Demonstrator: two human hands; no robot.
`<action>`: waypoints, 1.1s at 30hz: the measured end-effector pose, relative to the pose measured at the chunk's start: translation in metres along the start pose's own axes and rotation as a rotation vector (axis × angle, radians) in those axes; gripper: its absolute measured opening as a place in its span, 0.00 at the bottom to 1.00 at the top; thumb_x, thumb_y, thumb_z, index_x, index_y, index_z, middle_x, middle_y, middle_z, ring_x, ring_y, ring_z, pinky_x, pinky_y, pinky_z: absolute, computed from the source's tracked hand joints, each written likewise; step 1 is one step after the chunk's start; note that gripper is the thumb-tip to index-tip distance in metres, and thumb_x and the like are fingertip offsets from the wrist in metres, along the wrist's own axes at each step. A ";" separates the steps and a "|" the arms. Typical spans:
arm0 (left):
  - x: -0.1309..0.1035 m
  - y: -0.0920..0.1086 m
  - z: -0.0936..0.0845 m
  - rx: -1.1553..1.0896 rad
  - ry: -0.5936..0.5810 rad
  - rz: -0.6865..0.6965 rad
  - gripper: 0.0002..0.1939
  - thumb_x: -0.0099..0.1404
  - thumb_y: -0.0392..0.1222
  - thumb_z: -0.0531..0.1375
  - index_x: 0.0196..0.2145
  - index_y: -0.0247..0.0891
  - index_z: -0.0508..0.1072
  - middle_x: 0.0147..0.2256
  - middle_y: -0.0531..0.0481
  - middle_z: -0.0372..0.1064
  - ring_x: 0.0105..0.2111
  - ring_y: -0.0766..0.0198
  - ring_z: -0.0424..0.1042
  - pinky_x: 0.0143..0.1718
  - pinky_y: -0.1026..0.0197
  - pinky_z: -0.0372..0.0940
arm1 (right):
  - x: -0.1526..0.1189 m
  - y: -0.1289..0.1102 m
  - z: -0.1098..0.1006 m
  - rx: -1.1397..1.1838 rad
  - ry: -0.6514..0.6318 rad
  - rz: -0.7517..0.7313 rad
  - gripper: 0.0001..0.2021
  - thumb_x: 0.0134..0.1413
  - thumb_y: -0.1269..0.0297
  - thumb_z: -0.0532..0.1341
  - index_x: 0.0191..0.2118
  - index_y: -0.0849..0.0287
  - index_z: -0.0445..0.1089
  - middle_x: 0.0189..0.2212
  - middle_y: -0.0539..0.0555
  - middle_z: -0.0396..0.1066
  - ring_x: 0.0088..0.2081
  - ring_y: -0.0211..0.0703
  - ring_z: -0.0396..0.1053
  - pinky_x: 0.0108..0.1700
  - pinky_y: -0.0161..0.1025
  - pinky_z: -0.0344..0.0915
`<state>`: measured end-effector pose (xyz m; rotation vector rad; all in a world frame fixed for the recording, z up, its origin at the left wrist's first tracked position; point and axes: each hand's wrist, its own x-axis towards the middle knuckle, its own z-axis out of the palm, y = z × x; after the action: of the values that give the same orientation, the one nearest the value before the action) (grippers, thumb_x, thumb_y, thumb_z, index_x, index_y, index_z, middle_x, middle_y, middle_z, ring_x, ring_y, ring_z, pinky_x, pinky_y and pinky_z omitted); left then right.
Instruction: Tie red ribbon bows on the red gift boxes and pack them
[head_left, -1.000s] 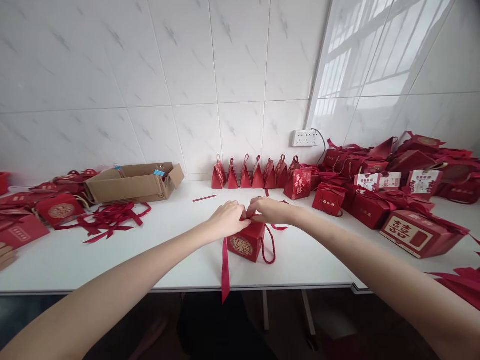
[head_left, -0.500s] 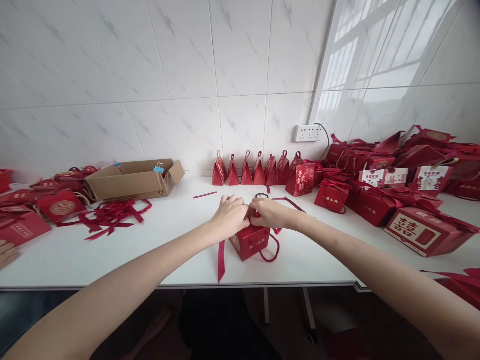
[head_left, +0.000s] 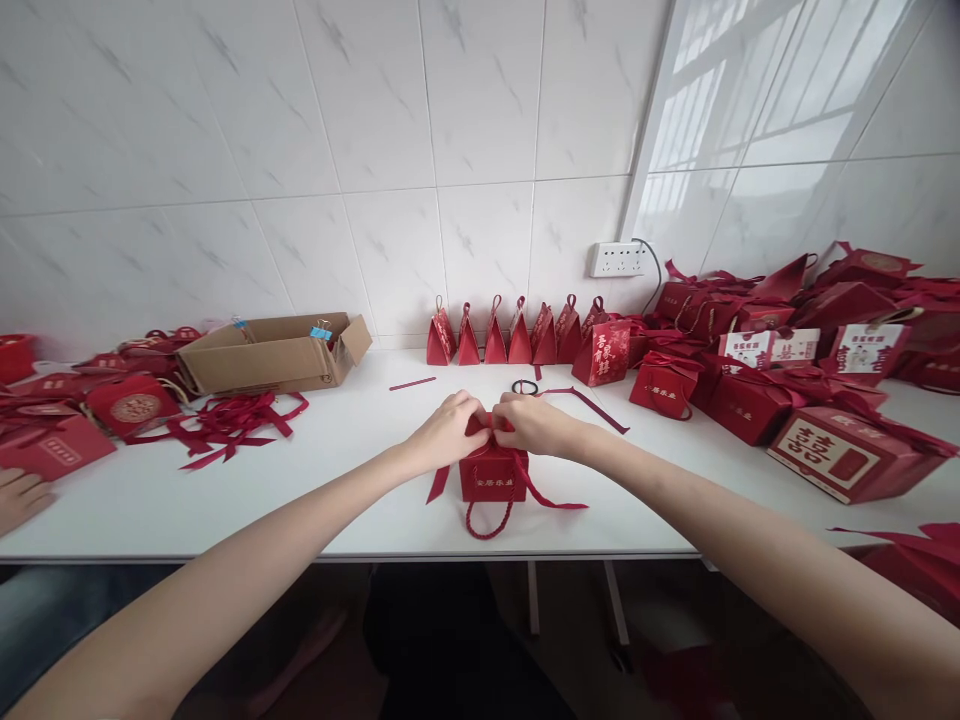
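Note:
A small red gift box stands near the front edge of the table, its gold lettering facing me and a rope handle hanging in front. Pinched at its top are my left hand and my right hand, close together on the red ribbon. One ribbon end hangs at the left of the box; the other trails to the right on the table. The knot or loop between my fingers is mostly hidden.
An open cardboard box and a ribbon pile are on the left, with another person's hand at the edge. Several pointed red boxes line the wall. Many finished-looking red boxes crowd the right. A black ring lies behind my hands.
The box has turned so its lettering faces me, with its handle now in front. A ribbon end has come out to the right. My hands have shifted slightly left.

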<state>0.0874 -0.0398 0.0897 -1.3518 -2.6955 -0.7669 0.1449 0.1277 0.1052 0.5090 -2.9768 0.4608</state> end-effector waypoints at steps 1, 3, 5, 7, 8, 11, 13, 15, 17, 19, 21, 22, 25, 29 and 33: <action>-0.003 -0.003 -0.001 -0.049 -0.008 0.003 0.14 0.57 0.44 0.58 0.40 0.37 0.66 0.46 0.43 0.61 0.50 0.53 0.62 0.52 0.50 0.58 | -0.001 0.000 0.000 -0.007 0.005 -0.003 0.05 0.52 0.71 0.58 0.31 0.63 0.71 0.35 0.58 0.66 0.35 0.44 0.67 0.35 0.36 0.60; -0.011 -0.009 0.000 -0.160 -0.087 -0.001 0.34 0.51 0.49 0.63 0.53 0.37 0.59 0.57 0.39 0.51 0.58 0.50 0.54 0.56 0.49 0.55 | -0.003 0.001 0.001 0.019 -0.004 -0.021 0.06 0.52 0.65 0.59 0.34 0.62 0.70 0.39 0.58 0.64 0.40 0.46 0.66 0.39 0.37 0.61; -0.019 -0.016 0.002 -0.260 -0.204 -0.028 0.52 0.45 0.52 0.67 0.61 0.40 0.45 0.63 0.37 0.39 0.61 0.47 0.47 0.57 0.48 0.54 | -0.006 0.004 0.002 0.101 -0.060 -0.032 0.13 0.49 0.57 0.62 0.39 0.60 0.68 0.45 0.58 0.61 0.42 0.45 0.65 0.41 0.38 0.63; -0.023 -0.020 0.006 -0.332 -0.233 -0.069 0.59 0.44 0.52 0.68 0.64 0.41 0.37 0.64 0.36 0.36 0.62 0.46 0.47 0.56 0.47 0.55 | -0.008 0.007 0.003 0.183 -0.111 -0.031 0.22 0.42 0.54 0.66 0.42 0.59 0.64 0.47 0.57 0.58 0.39 0.43 0.65 0.40 0.39 0.64; -0.023 -0.020 0.008 -0.369 -0.213 -0.088 0.59 0.44 0.52 0.68 0.64 0.41 0.36 0.64 0.35 0.37 0.61 0.47 0.48 0.56 0.47 0.55 | -0.008 0.008 0.003 0.210 -0.116 -0.022 0.24 0.39 0.54 0.67 0.42 0.59 0.63 0.47 0.57 0.58 0.38 0.43 0.65 0.39 0.39 0.65; -0.015 -0.015 0.006 -0.532 -0.103 -0.186 0.52 0.49 0.57 0.64 0.63 0.42 0.41 0.63 0.37 0.42 0.59 0.49 0.53 0.53 0.50 0.59 | -0.007 0.017 -0.001 0.333 -0.105 0.052 0.23 0.36 0.56 0.68 0.40 0.59 0.62 0.42 0.56 0.62 0.37 0.44 0.65 0.39 0.41 0.65; -0.007 -0.012 -0.003 -0.716 -0.055 -0.303 0.41 0.57 0.62 0.54 0.62 0.45 0.45 0.63 0.39 0.45 0.55 0.52 0.61 0.47 0.53 0.64 | -0.008 0.027 -0.004 0.619 -0.169 0.124 0.19 0.41 0.55 0.65 0.38 0.58 0.62 0.39 0.55 0.65 0.38 0.45 0.67 0.40 0.42 0.67; -0.003 -0.011 -0.015 -0.897 -0.043 -0.404 0.32 0.61 0.62 0.47 0.58 0.44 0.53 0.61 0.40 0.52 0.45 0.56 0.70 0.40 0.56 0.67 | -0.011 0.038 -0.007 1.004 -0.239 0.179 0.15 0.48 0.53 0.59 0.38 0.58 0.63 0.37 0.55 0.68 0.39 0.46 0.68 0.42 0.43 0.68; -0.002 -0.010 -0.025 -1.022 -0.067 -0.423 0.27 0.62 0.60 0.47 0.53 0.42 0.61 0.57 0.42 0.59 0.36 0.62 0.73 0.37 0.59 0.67 | -0.016 0.048 -0.007 1.304 -0.236 0.240 0.16 0.55 0.51 0.52 0.38 0.59 0.63 0.35 0.57 0.70 0.39 0.46 0.70 0.42 0.45 0.69; -0.004 -0.007 -0.033 -1.086 -0.101 -0.381 0.21 0.62 0.55 0.51 0.47 0.40 0.66 0.51 0.43 0.65 0.32 0.66 0.72 0.35 0.61 0.66 | -0.021 0.054 -0.006 1.458 -0.197 0.308 0.18 0.57 0.50 0.46 0.38 0.59 0.64 0.33 0.57 0.71 0.37 0.47 0.71 0.40 0.47 0.69; -0.007 -0.003 -0.036 -1.121 -0.120 -0.327 0.17 0.62 0.51 0.53 0.43 0.38 0.69 0.48 0.44 0.67 0.30 0.68 0.71 0.34 0.62 0.65 | -0.025 0.056 -0.004 1.534 -0.172 0.335 0.20 0.58 0.50 0.44 0.39 0.59 0.64 0.33 0.57 0.72 0.36 0.48 0.71 0.40 0.50 0.70; -0.008 -0.001 -0.037 -1.128 -0.126 -0.305 0.16 0.62 0.50 0.54 0.42 0.38 0.69 0.46 0.45 0.68 0.29 0.68 0.70 0.33 0.62 0.65 | -0.027 0.056 -0.003 1.550 -0.159 0.335 0.20 0.58 0.50 0.43 0.40 0.59 0.64 0.33 0.57 0.72 0.37 0.48 0.71 0.41 0.50 0.70; -0.007 0.003 -0.038 -1.090 -0.130 -0.290 0.17 0.63 0.50 0.53 0.43 0.37 0.69 0.45 0.43 0.68 0.29 0.68 0.70 0.32 0.61 0.65 | -0.029 0.054 -0.003 1.454 -0.087 0.354 0.19 0.57 0.51 0.45 0.38 0.59 0.65 0.32 0.57 0.72 0.36 0.48 0.71 0.41 0.49 0.69; -0.004 0.007 -0.032 -0.760 -0.004 -0.289 0.17 0.63 0.51 0.52 0.39 0.36 0.70 0.46 0.43 0.69 0.41 0.60 0.70 0.42 0.56 0.65 | -0.030 0.039 -0.011 0.953 -0.022 0.198 0.16 0.52 0.49 0.54 0.37 0.58 0.63 0.35 0.57 0.71 0.38 0.50 0.70 0.43 0.47 0.67; -0.011 0.018 -0.014 -0.399 0.158 -0.066 0.12 0.61 0.47 0.55 0.38 0.38 0.71 0.45 0.47 0.69 0.47 0.61 0.67 0.52 0.58 0.59 | -0.034 0.018 -0.005 0.263 0.076 0.029 0.16 0.44 0.53 0.62 0.38 0.55 0.62 0.41 0.58 0.67 0.40 0.53 0.67 0.45 0.51 0.63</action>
<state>0.1056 -0.0449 0.1068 -1.2012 -2.5635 -1.4139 0.1715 0.1558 0.1005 0.4568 -2.8684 0.8620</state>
